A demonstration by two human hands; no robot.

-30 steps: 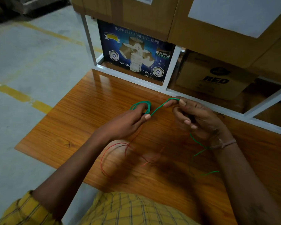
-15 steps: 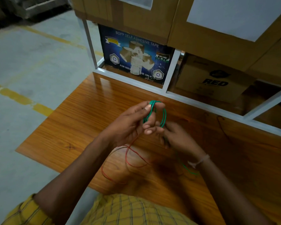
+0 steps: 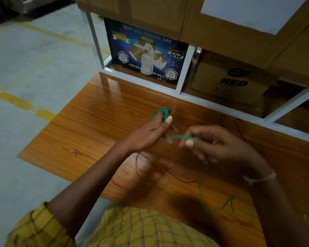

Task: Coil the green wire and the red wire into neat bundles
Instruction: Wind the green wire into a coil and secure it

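I see my left hand (image 3: pixel 146 134) raised over the glossy orange-brown wooden bench (image 3: pixel 82 132), and several loops of the thin green wire (image 3: pixel 201 193) are wound around its fingers (image 3: pixel 165 115), which are curled to hold the loops. From under these fingers the green wire runs across to my right hand (image 3: pixel 221 147), where the thumb and forefinger pinch it. Below the right fingers the loose rest of the green wire hangs down and lies in waves on the bench, close to my yellow checked shirt (image 3: pixel 141 229). The thin red wire (image 3: pixel 177 177) lies loose on the bench below the fingers of both hands; no finger touches it.
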